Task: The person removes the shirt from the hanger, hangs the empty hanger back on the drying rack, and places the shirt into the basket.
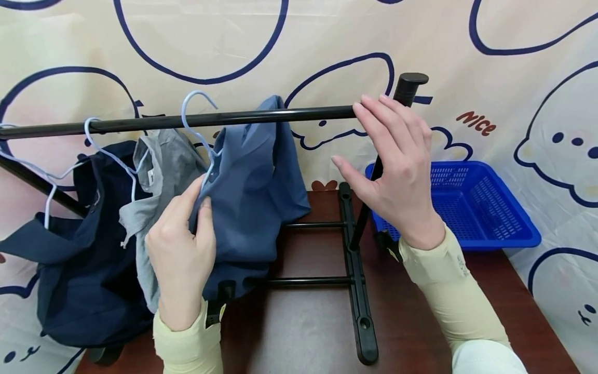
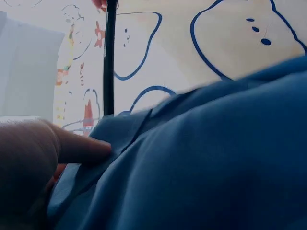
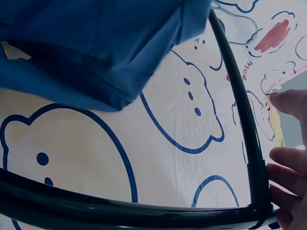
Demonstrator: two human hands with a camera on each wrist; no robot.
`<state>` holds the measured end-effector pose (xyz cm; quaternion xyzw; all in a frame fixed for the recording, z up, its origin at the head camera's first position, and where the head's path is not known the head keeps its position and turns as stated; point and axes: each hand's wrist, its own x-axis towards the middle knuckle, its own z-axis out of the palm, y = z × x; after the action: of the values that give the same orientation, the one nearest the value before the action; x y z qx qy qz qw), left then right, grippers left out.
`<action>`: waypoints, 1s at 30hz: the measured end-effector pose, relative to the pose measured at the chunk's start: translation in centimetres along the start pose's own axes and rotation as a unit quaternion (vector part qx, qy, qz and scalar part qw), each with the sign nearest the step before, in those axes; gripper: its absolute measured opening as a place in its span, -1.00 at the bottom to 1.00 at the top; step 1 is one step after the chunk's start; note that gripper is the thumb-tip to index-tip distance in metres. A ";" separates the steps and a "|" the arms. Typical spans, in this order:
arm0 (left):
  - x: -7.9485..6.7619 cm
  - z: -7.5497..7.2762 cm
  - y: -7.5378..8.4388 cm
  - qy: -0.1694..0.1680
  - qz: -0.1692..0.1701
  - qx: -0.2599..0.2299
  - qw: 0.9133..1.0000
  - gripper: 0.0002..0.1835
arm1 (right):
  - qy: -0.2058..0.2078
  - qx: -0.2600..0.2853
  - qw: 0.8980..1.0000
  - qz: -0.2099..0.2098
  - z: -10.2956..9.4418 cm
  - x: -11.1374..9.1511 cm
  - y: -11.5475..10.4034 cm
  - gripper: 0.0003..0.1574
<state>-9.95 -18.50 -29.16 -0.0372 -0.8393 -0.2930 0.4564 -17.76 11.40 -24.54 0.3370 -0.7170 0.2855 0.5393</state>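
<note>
My left hand [image 1: 182, 254] pinches the edge of a blue garment [image 1: 247, 192] between thumb and fingers, beside a light-blue hanger [image 1: 184, 110]. The hanger's hook loops over the black rail [image 1: 308, 114] of a clothes rack. In the left wrist view, the thumb presses on the folded blue cloth [image 2: 192, 153]. With fingers extended, my right hand [image 1: 399, 166] touches the rail near its right end, by the upright. The right wrist view has those fingers [image 3: 288, 177] against the black bar [image 3: 244, 115], while the blue garment hangs at upper left.
Left along the rail hang a grey garment [image 1: 170, 156] and a navy garment [image 1: 103, 270] on light-blue hangers. A blue plastic basket [image 1: 495, 244] stands right of the rack's black foot [image 1: 362, 311] on the brown table [image 1: 303, 332]. Behind is a cartoon-print cloth [image 1: 327, 31].
</note>
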 end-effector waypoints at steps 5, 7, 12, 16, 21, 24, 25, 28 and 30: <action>0.4 -0.8 0.2 -0.001 0.023 -0.023 0.999 -0.70 | 0.002 0.002 1.000 -0.005 0.2 0.0 0.1 -0.26; 0.5 -1.1 0.4 0.006 0.020 -0.042 0.999 -0.72 | 0.001 0.005 1.000 -0.006 0.2 0.0 0.1 -0.27; 0.6 -2.0 1.0 0.012 0.026 -0.081 0.996 -0.75 | -0.006 0.005 1.000 -0.007 0.3 -0.1 0.2 -0.35; 0.8 -2.9 1.5 0.012 0.048 -0.102 0.994 -0.76 | -0.007 0.006 1.000 -0.008 0.2 -0.1 0.2 -0.42; 0.9 -4.0 1.6 -0.009 0.096 -0.157 0.983 -0.77 | -0.001 0.011 1.000 -0.011 0.2 0.0 0.1 -0.45; 0.9 -4.3 1.2 -0.026 0.116 -0.186 0.975 -0.78 | -0.006 0.013 1.000 -0.008 0.1 0.1 0.0 -0.41; 0.9 -4.3 1.0 -0.029 0.120 -0.192 0.974 -0.78 | -0.009 0.015 1.000 -0.007 0.0 0.1 0.0 -0.39; 0.9 -4.4 1.0 -0.031 0.133 -0.201 0.970 -0.78 | -0.020 0.021 1.000 -0.004 -0.3 0.0 0.0 -0.35; 0.9 -4.4 1.1 -0.029 0.139 -0.203 0.969 -0.78 | -0.029 0.027 0.999 -0.001 -0.5 0.0 -0.1 -0.33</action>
<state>-6.88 -20.12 -26.15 -0.2542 -0.7614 -0.3898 0.4514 -17.43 11.72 -24.40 0.3604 -0.7237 0.2940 0.5098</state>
